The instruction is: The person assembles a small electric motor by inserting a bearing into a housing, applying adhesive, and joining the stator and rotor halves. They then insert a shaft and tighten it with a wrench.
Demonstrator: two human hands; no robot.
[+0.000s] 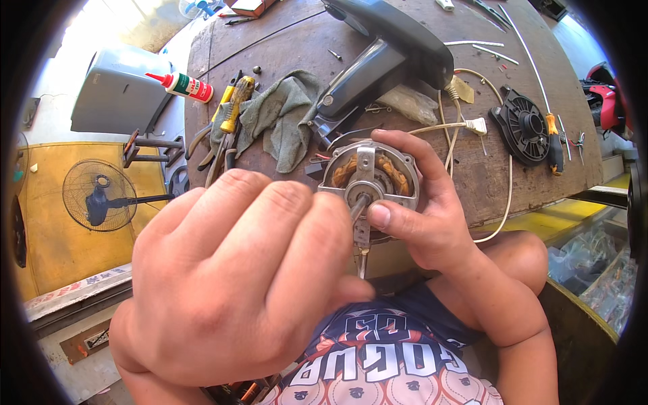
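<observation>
A round electric fan motor (408,164) with a silver metal housing and orange-brown windings is in front of me. My right hand (432,209) grips its right side, with the thumb across the front and a finger over the top edge. From its centre, a steel shaft (360,208) runs toward my left hand (229,270). That hand is closed close to the camera, and the shaft's outer end disappears behind its curled fingers. A thin metal rod (363,263) shows below the motor, beside my left thumb.
On the wooden table (513,189) lie a grey cloth (287,118), pliers (233,128), a red-capped glue bottle (189,88), a black fan body (385,61), a pale cable (511,196), a black motor cover (523,128) and an orange-handled screwdriver (553,145). A fan (101,196) is at left.
</observation>
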